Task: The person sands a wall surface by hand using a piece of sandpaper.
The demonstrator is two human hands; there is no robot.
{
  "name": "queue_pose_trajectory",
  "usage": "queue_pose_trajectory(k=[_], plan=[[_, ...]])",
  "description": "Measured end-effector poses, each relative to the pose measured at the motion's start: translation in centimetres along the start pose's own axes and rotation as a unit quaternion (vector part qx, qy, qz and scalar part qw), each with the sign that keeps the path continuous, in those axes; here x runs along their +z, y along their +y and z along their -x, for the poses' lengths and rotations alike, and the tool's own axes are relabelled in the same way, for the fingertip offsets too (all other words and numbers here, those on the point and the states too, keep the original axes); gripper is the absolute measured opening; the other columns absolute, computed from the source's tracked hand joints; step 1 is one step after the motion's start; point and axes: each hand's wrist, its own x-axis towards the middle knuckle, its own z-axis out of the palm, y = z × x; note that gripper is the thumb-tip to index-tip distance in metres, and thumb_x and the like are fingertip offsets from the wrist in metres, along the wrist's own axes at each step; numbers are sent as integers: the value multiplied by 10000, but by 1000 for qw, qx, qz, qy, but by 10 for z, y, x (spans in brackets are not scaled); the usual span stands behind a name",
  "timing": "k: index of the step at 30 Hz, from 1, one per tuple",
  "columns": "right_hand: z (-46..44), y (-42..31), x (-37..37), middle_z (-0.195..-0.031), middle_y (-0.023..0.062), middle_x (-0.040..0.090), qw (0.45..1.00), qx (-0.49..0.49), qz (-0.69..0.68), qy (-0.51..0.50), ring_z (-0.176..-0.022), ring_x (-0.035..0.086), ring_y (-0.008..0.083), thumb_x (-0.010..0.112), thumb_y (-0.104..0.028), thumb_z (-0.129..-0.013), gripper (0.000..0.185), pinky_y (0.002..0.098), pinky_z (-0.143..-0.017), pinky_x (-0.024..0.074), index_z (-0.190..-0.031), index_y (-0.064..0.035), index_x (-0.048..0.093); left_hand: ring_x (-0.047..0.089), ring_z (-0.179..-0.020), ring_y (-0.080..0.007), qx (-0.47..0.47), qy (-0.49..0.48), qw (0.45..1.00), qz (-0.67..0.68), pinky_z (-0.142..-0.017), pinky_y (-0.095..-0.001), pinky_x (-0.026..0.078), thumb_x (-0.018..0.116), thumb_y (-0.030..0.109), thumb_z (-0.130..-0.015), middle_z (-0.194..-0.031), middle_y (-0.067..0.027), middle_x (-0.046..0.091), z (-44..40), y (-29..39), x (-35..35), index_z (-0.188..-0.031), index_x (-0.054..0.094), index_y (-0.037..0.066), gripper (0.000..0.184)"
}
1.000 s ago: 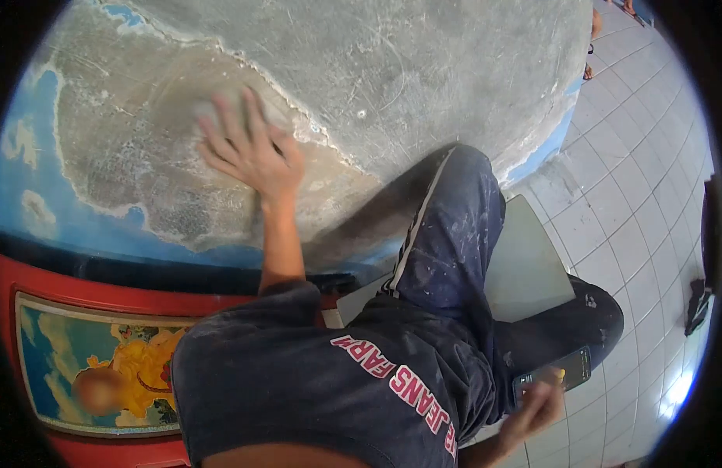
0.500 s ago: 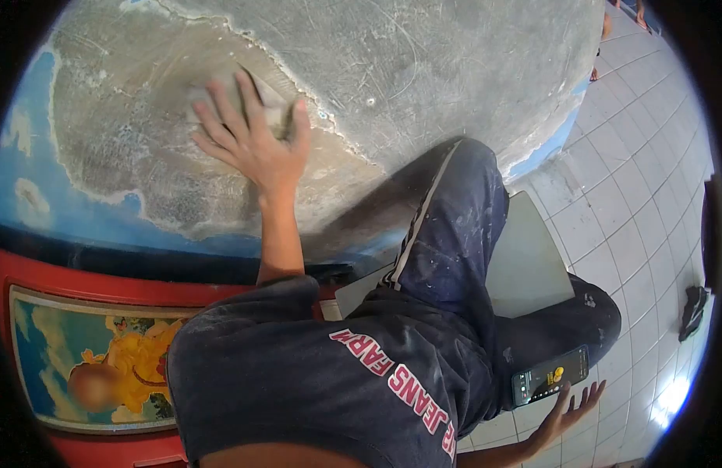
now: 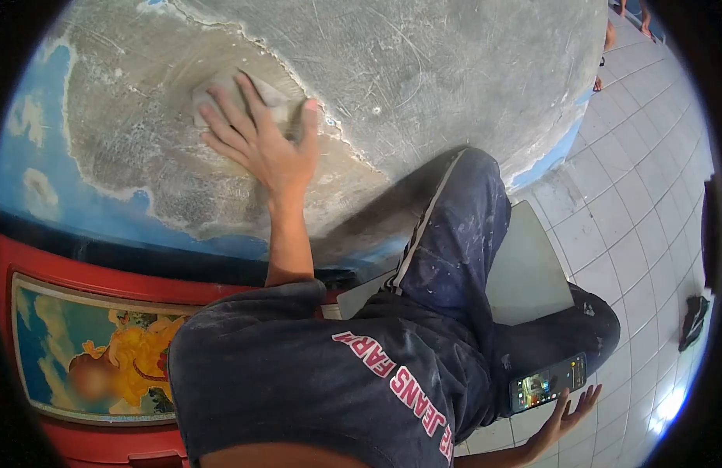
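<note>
My left hand [image 3: 271,148] lies with spread fingers over a pale sheet of what looks like sandpaper [image 3: 277,97], pressing it flat against the bare, scraped grey surface [image 3: 361,70]. The thumb stands apart at the sheet's right side. Down at the lower right, a lit phone [image 3: 548,384] rests on my dark, dusty trousers near the folded leg. Beside its lower edge is my right hand [image 3: 565,417], fingers apart, one fingertip at or very near the screen; contact is unclear.
A ragged edge of blue paint [image 3: 33,132] borders the scraped area. Below it is a red frame [image 3: 104,281] holding a picture panel [image 3: 96,347]. White floor tiles [image 3: 610,234] spread to the right, with a dark object [image 3: 693,321] on them. Another person's legs [image 3: 608,47] show top right.
The phone's screen has gone from a mostly black page with a yellow mark to one with a picture. My left hand, smeared by motion before, now shows sharper, and the view has shifted slightly.
</note>
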Motion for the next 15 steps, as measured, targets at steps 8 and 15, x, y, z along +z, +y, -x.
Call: queue_pose_trajectory(k=[8,15], plan=[[-10,16,12,-1524,163,396,997,-50,58,3,-1413,369,308,709,-385,-881,757,515,-1136,296,-1523,-162,375,-5,-1488,-480,-9,-54,998,9,-1122,-691,-29,551,648,-892,-1619,-251,125,33,13,7,-1549,296,62,917],[-32,42,-10,-1477,156,458,997,-24,20,77,-1332,468,314,602,-354,-971,589,482,-1082,400,-1482,-113,432,0,-1486,-486,-8,-49,998,-25,-1107,-709,-44,543,649,-894,-1620,-251,117,20,-2,7,-1542,311,59,907]])
